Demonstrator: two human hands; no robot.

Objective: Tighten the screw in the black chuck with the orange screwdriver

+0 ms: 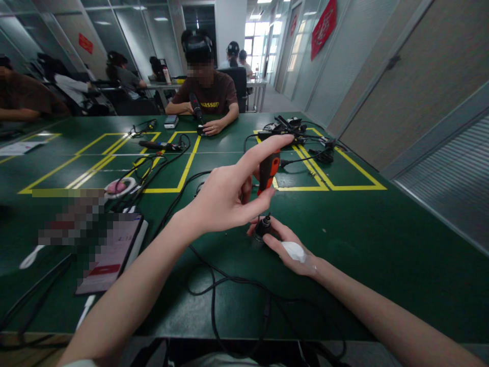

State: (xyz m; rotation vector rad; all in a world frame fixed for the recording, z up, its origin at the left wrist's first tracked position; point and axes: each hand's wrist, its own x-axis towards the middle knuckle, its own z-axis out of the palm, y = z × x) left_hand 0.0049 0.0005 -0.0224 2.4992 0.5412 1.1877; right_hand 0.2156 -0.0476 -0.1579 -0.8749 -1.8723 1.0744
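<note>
My left hand (223,199) grips a screwdriver (269,171) by its black-and-orange handle, held nearly upright. The thumb and curled fingers close round the handle while the index finger stretches out past its top. Just below, my right hand (292,244) rests low over the green table, its fingers round a small black cylindrical part (263,228) with a narrow upper end. The screwdriver points down toward this part; I cannot tell if its tip touches it. A white patch sits on the back of my right hand near the thumb.
Black cables (229,279) loop across the green table (362,244). At left lie a tablet or phone (110,252) and a round white-rimmed dish (120,187). Tangled black gear (292,127) lies beyond my hands. Opposite, a co-worker (208,92) holds a dark power screwdriver (196,108).
</note>
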